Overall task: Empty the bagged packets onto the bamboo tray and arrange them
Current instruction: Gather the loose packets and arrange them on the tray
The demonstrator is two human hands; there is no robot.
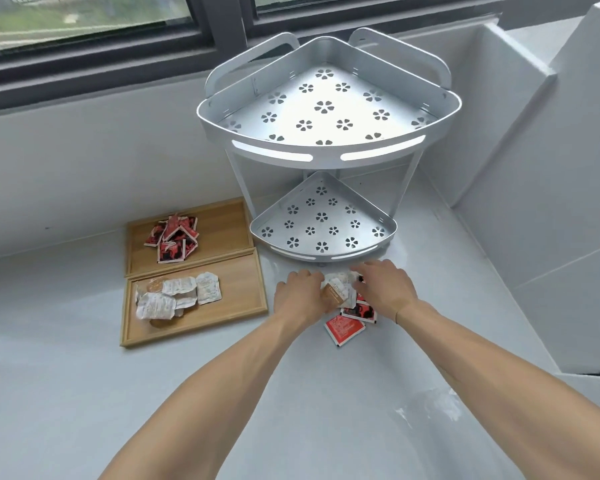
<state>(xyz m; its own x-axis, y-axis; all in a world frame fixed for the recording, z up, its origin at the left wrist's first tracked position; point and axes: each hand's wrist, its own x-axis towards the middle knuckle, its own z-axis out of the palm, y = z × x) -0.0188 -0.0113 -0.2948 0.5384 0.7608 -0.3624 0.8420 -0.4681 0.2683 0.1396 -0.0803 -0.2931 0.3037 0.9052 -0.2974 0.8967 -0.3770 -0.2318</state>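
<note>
1. Reaching in from the near edge, both hands work a loose heap of packets (349, 306) on the worktop (84, 393), just in front of the corner rack (326, 147).
2. Left hand (300, 292) curls its fingers down on a brown-and-white packet (336, 292) at the heap's top; right hand (383, 289) lies spread on the heap's other side, grip hidden, can't tell if it's pinching anything.
3. Red packet (343, 329) lies nearest, apart from both hands.
4. Left of the rack, near bamboo tray (243, 306) holds a jumble of white packets (177, 297).
5. Far bamboo tray (222, 223), touching the near one, holds red packets (172, 237) piled loosely.
6. Judgement: well past halfway; sorting by colour looks started, heap still to move, both piles still need neatening. No bag visible.
</note>
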